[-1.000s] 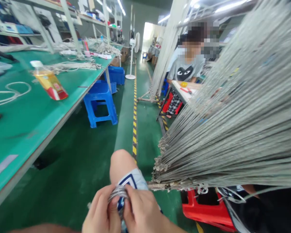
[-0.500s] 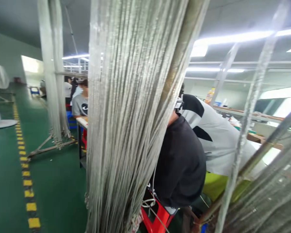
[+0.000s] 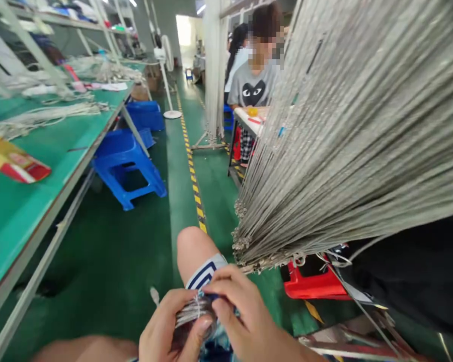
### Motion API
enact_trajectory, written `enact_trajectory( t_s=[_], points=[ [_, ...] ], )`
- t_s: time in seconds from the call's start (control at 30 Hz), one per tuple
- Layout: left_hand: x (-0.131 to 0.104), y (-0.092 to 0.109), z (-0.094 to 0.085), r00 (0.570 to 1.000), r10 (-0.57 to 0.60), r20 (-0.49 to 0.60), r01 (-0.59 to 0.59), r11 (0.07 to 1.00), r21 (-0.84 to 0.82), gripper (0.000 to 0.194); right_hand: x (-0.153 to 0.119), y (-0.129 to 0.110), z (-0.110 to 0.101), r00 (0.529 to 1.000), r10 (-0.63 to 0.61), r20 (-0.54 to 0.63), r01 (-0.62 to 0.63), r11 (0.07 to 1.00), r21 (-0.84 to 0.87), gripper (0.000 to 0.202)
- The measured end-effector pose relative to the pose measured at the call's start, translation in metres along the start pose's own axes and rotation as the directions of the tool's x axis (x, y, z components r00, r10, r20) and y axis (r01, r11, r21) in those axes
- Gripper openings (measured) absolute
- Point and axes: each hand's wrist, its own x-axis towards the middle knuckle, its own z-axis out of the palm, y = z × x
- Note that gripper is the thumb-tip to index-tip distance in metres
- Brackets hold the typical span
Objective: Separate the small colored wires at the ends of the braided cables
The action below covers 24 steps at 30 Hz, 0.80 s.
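My left hand (image 3: 169, 327) is wrapped round a small coiled bundle of grey cable (image 3: 189, 312), low in the view above my lap. A thin pale tie (image 3: 198, 303) crosses the bundle. At the bundle's upper right edge, the thumb and forefinger of my right hand (image 3: 245, 311) are drawn together in a pinch; whatever they grip is too small to make out. A pale cable end (image 3: 154, 295) sticks out to the left of my left hand. My palms hide part of the bundle.
Many long grey cables (image 3: 324, 151) hang on a rack close at right. A green-topped workbench (image 3: 60, 151) with cables and a yellow-red packet (image 3: 17, 158) runs along the left. Blue stools (image 3: 126, 161) stand beside it. A person (image 3: 254, 80) sits at a table ahead; a red stool (image 3: 313, 284) is at right.
The view has swung left and down. Both my hands and the cable bundle, out of sight before, now show; the bench at left has come in, and the hanging cables have shifted right.
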Motion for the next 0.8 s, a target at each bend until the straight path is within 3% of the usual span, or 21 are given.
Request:
enact_trajectory(
  t_s=[0.1,0.23,0.33,0.43,0.53,0.6,0.7,0.8],
  points=[
    [-0.003,0.014,-0.005,0.999,0.032,-0.026,-0.032,0.999,0.002,0.025,0.013,-0.018,-0.011,0.995,0.04,0.091,-0.044,0.998,0.035,0.019],
    [-0.01,0.023,-0.015,1.0,-0.016,0.015,0.017,0.998,-0.061,0.024,0.029,-0.028,-0.009,0.968,-0.022,0.251,-0.006,0.994,0.11,0.012],
    [-0.015,0.023,-0.023,0.997,-0.072,0.012,0.073,0.994,-0.088,0.024,0.032,-0.031,-0.001,0.96,-0.029,0.277,-0.013,0.989,0.146,0.004],
    [-0.017,0.025,-0.03,0.998,-0.057,-0.027,0.056,0.997,-0.047,0.024,0.029,-0.034,0.005,0.964,-0.003,0.266,-0.023,0.995,0.097,0.008],
    [-0.016,0.029,-0.036,0.997,0.046,-0.054,-0.043,0.997,0.065,0.02,0.022,-0.039,0.009,0.976,-0.004,0.216,-0.002,1.0,0.028,0.009],
    [-0.016,0.031,-0.04,0.983,0.171,-0.07,-0.155,0.97,0.189,0.018,0.018,-0.041,0.013,0.979,0.049,0.196,-0.054,0.998,0.022,0.007],
    [-0.019,0.027,-0.043,0.923,0.385,-0.016,-0.343,0.841,0.419,0.026,0.01,-0.043,0.022,0.959,0.223,0.174,-0.239,0.968,0.073,0.011],
    [-0.023,0.018,-0.044,0.873,0.479,0.095,-0.45,0.714,0.537,0.035,0.006,-0.042,0.031,0.867,0.443,0.226,-0.496,0.809,0.317,0.021]
  ],
)
